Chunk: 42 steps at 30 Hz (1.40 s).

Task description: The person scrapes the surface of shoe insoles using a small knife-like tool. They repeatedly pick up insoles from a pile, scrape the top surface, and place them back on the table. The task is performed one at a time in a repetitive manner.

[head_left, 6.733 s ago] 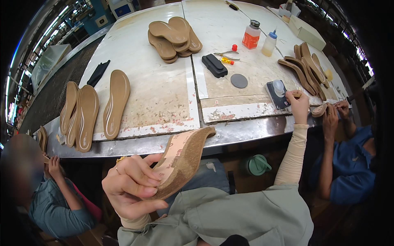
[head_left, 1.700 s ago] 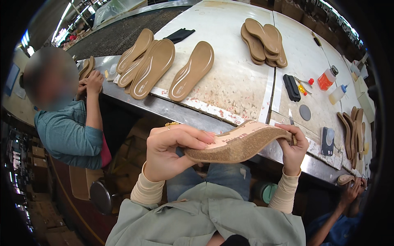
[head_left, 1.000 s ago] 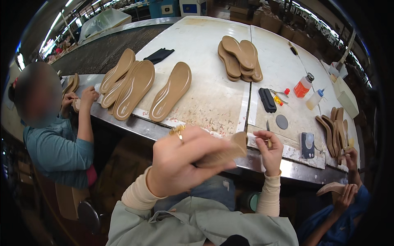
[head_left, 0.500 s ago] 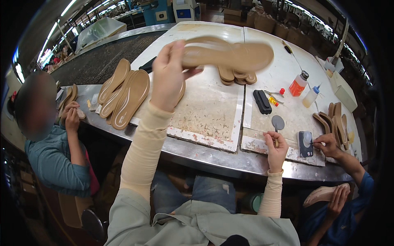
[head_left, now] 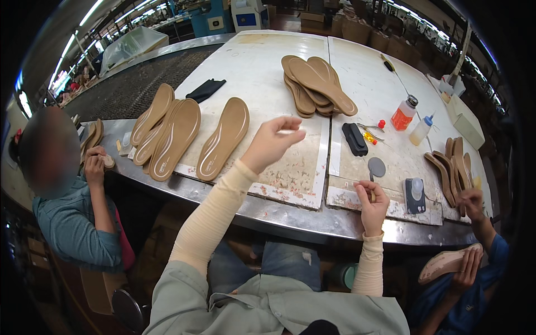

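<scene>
Hands, two. Right hand (head_left: pixel 374 206): fingers curled on a slim tan handle (head_left: pixel 373 195), tool type unclear to me. Left hand (head_left: pixel 274 145): empty, fingers loosely parted above the tabletop (head_left: pixel 285 170). Single insole (head_left: pixel 224 139): left of it, lying apart; white heel print, too small for me to read. Insole stack (head_left: pixel 324 86): farther off, overlapping crosswise, presumably to save room.

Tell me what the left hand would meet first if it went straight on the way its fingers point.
Most likely the pile of tan, foot-shaped insoles, up and to the right of the left hand. The hand's height is unclear, so it might pass above.
</scene>
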Tool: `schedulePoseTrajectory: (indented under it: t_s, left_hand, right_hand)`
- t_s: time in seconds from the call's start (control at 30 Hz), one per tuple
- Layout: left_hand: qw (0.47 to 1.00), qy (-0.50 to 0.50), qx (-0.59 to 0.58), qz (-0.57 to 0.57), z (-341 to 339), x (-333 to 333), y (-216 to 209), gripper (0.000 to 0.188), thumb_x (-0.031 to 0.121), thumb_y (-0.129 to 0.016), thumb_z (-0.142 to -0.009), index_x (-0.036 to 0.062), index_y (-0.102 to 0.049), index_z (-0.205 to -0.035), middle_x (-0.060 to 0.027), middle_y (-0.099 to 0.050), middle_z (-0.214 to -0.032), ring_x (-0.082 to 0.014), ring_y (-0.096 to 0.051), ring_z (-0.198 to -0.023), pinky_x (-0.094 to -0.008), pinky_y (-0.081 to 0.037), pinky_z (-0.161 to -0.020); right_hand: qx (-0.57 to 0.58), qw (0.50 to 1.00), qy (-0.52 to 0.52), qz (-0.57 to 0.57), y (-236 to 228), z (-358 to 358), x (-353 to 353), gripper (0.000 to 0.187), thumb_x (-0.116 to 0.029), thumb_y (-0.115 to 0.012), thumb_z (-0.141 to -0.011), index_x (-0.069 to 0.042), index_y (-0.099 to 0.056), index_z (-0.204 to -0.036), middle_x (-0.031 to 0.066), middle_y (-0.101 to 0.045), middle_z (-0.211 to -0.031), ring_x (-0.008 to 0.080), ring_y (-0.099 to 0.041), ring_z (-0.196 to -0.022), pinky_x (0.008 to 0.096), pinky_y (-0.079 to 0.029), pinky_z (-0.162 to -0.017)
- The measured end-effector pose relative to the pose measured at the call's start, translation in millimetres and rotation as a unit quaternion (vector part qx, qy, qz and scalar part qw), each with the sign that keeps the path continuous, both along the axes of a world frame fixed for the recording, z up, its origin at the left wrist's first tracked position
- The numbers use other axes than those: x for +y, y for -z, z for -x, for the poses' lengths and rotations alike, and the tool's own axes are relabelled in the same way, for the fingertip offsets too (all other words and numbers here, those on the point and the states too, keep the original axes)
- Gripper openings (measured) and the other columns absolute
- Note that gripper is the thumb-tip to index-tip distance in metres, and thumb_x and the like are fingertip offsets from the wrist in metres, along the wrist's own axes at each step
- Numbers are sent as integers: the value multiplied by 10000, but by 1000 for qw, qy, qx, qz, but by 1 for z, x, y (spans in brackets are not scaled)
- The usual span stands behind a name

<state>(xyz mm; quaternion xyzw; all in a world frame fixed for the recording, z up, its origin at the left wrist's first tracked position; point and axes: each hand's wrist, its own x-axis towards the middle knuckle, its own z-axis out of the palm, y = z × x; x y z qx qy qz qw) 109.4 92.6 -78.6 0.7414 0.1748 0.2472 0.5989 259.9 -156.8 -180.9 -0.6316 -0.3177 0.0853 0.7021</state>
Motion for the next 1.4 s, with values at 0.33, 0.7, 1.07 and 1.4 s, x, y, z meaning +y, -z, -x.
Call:
schedulePoseTrajectory:
  t_s: [0.33, 0.7, 1.07, 1.4]
  left_hand:
    - [747, -379, 270, -474, 85, 70, 65, 666, 208, -800, -676, 82, -522, -1267, -191, -577, -1174, -358, -572, -1072, -418, -471, -905]
    - [896, -187, 2, -402, 110, -53, 42, 800, 66, -778, -567, 41, -472, -1305, -156, -560, -1085, -314, -577, -913, -393, -489, -812]
    - [934, -153, -37, -320, 143, -96, 1, 530, 27, -766, -689, -19, -609, -1193, -175, -660, -1059, -289, -651, -936, -357, -506, -832]
    - [940, -99, -89, -315, 155, -111, -38, 438, -29, -757, -681, 7, -667, -1108, -152, -667, -1020, -261, -669, -875, -310, -532, -746]
  right_hand:
    - [-24, 999, -8, 48, -1, 1, -2, 131, -43, -645, -906, 38, -639, -1008, 74, -700, -934, 77, -629, -829, 191, -482, -752]
    - [68, 990, -114, -54, -54, 66, 35, 338, 8, -724, -818, 48, -612, -1135, 89, -694, -972, 106, -635, -881, 233, -522, -772]
    - [-171, 957, -234, -13, -88, 112, 45, 223, 79, -739, -697, 5, -721, -906, 100, -713, -805, 175, -686, -715, 256, -521, -653]
    - [-315, 912, -262, 6, -116, 120, 44, 324, 43, -708, -599, -56, -723, -906, 81, -655, -731, 225, -604, -641, 315, -475, -596]
